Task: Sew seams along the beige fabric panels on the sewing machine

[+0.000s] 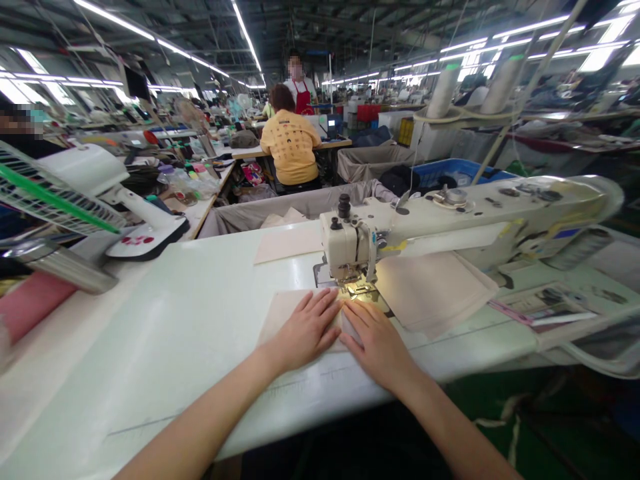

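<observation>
A pale beige fabric piece (281, 312) lies flat on the sewing table (200, 300), just in front of the needle area of a sewing machine (345, 240). My left hand (311, 327) rests on this fabric with fingers stretched out. Beside it, my right hand (371, 337) lies flat over the fabric's right edge, fingertips near the lit metal needle plate (361, 289). Part of the fabric is hidden beneath both hands. More beige fabric (435, 293) lies under the machine arm on the right, and another beige panel (290, 243) sits behind the needle head.
A white fan (145, 230) and a metal flask (63, 263) stand at the left. Thread cones (443, 93) rise behind the machine. A small tray of tools (545, 307) is at the right. Beyond a cloth-lined bin (235, 217) sits a person in a yellow shirt (290, 147).
</observation>
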### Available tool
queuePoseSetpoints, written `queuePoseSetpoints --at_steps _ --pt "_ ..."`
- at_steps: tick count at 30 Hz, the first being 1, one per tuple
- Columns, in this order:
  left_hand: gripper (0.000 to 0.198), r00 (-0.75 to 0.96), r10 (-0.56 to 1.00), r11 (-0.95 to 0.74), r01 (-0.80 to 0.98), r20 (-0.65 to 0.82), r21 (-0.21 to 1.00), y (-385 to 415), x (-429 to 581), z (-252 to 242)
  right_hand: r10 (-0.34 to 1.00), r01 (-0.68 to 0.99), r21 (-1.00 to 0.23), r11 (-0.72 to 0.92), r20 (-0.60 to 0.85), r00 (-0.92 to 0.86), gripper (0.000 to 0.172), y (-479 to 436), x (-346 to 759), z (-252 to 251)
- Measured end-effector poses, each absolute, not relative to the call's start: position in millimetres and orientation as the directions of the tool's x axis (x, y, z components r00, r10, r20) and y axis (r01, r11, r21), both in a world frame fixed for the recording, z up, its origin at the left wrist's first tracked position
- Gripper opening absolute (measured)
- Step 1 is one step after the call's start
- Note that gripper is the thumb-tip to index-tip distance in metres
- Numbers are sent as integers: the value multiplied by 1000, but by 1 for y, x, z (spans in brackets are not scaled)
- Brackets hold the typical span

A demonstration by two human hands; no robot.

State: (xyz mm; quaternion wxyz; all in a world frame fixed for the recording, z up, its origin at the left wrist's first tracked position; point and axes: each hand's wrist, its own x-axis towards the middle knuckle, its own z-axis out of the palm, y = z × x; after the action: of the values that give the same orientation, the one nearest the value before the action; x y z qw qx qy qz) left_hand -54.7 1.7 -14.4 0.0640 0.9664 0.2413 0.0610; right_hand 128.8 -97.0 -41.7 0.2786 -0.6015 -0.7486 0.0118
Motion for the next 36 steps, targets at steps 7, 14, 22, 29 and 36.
queuePoseSetpoints --at_steps 7,14,22,29,36 --pt "44 929 364 -915 343 65 213 -27 -66 -6 889 869 -367 331 431 -156 41 -140 142 -42" --pt "43 957 280 -939 258 70 225 -35 -70 0 861 860 -282 426 420 -288 36 -140 156 -35" --pt "40 953 290 -931 260 87 256 10 -62 -1 870 871 -280 405 411 -272 23 -94 158 -23" --pt "37 952 243 -938 182 187 294 50 -56 -7 900 917 -230 325 374 -225 22 -68 157 -20" --pt "39 951 237 -943 175 201 284 69 -52 -5 855 933 -283 221 516 -46 19 -75 169 -22"
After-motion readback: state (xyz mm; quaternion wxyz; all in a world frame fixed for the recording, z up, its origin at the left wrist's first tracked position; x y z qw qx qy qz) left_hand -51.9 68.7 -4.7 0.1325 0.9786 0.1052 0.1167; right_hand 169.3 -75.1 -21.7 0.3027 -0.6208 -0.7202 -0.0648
